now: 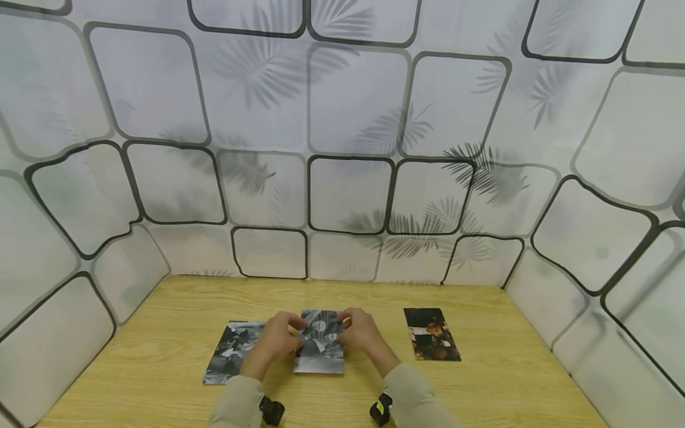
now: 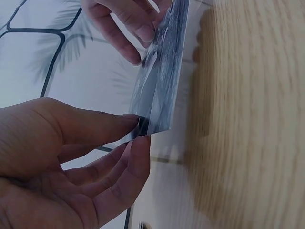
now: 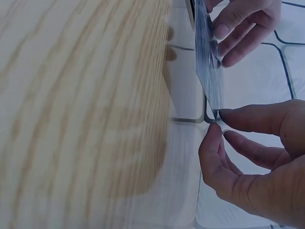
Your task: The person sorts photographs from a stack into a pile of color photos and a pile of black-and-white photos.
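A black-and-white photo print [image 1: 319, 352] is held between both hands, over the middle of the wooden table. My left hand [image 1: 275, 342] pinches its left edge between thumb and fingertips. From the opposite side, the thumb and fingers of my right hand [image 1: 365, 334] pinch the right edge. In the left wrist view the photo [image 2: 167, 71] appears as a thin sheet raised off the tabletop, seen at a slant. The right wrist view shows the same photo [image 3: 205, 62] nearly edge-on, with the right fingertips at its near edge.
Left of the hands lie more black-and-white photos [image 1: 230, 355], partly behind the left hand. A darker colour photo [image 1: 432, 336] rests on the table [image 1: 497, 356] to the right. A patterned curtain [image 1: 350, 196] stands along the table's back and sides.
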The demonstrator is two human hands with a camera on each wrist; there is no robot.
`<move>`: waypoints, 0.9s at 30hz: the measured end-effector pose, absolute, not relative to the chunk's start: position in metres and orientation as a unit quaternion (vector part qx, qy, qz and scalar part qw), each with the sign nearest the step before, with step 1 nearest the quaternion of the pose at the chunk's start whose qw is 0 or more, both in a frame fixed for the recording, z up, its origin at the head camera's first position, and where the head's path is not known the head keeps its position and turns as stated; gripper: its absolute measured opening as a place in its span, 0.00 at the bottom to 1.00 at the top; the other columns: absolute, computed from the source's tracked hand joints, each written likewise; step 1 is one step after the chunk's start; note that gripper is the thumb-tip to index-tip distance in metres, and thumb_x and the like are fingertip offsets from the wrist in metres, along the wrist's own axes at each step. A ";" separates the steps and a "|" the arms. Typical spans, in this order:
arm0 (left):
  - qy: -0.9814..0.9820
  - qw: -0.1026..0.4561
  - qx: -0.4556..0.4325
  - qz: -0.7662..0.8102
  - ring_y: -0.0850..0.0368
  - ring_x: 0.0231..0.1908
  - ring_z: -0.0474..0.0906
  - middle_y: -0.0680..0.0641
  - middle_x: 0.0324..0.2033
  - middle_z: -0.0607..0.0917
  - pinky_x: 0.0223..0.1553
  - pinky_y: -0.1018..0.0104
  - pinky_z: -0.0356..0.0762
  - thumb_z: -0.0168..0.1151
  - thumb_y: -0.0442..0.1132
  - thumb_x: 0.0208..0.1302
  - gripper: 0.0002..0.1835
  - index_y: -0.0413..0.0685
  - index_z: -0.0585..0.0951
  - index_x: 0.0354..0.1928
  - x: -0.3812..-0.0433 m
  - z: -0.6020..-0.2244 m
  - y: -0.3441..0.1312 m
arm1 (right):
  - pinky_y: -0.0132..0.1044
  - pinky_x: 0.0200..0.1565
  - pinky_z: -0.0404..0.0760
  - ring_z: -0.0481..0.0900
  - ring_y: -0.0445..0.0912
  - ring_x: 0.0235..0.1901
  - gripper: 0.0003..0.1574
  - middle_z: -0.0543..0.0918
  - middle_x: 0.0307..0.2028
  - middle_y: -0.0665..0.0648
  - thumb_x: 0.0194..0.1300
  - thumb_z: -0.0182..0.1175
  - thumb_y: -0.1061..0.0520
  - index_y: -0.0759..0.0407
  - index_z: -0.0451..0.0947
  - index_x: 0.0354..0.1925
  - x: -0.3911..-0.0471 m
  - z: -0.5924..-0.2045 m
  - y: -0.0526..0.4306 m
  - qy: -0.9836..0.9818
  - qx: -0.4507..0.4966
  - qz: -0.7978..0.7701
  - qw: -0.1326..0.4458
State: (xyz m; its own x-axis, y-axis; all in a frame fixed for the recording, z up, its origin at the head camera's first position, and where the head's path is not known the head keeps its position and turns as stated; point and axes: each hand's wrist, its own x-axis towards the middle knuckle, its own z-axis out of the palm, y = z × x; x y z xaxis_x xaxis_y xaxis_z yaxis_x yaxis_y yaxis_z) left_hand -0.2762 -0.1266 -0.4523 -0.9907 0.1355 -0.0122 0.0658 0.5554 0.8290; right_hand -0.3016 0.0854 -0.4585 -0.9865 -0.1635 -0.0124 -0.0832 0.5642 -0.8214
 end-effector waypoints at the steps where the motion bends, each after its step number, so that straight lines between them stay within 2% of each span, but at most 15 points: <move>1: 0.880 0.038 0.054 0.471 0.50 0.39 0.86 0.37 0.47 0.86 0.31 0.59 0.85 0.68 0.22 0.60 0.17 0.36 0.85 0.52 -0.275 -0.452 -0.128 | 0.37 0.28 0.86 0.80 0.48 0.32 0.22 0.81 0.38 0.62 0.53 0.70 0.73 0.67 0.83 0.48 -0.302 -0.458 0.084 0.883 -0.071 -0.461 0.043; 18: 0.885 0.042 0.034 0.462 0.53 0.35 0.85 0.37 0.48 0.84 0.30 0.59 0.85 0.69 0.23 0.59 0.16 0.36 0.86 0.50 -0.265 -0.448 -0.146 | 0.40 0.33 0.88 0.82 0.53 0.39 0.22 0.83 0.41 0.64 0.53 0.73 0.72 0.68 0.83 0.48 -0.294 -0.455 0.065 0.892 -0.098 -0.439 0.042; 27: 0.893 0.046 0.021 0.448 0.55 0.32 0.84 0.38 0.45 0.86 0.28 0.60 0.83 0.70 0.23 0.59 0.16 0.37 0.86 0.51 -0.264 -0.444 -0.154 | 0.37 0.31 0.89 0.84 0.53 0.37 0.21 0.83 0.41 0.65 0.53 0.73 0.73 0.69 0.83 0.47 -0.292 -0.452 0.056 0.885 -0.103 -0.453 0.042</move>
State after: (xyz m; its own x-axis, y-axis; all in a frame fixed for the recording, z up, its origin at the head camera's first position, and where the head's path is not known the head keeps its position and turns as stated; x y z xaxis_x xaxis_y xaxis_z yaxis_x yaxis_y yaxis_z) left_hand -0.2636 -0.1542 -0.4442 -0.9950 0.0783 -0.0626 -0.0034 0.5978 0.8017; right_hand -0.2916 0.0560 -0.4523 -0.9753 -0.2202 0.0196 -0.1447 0.5687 -0.8097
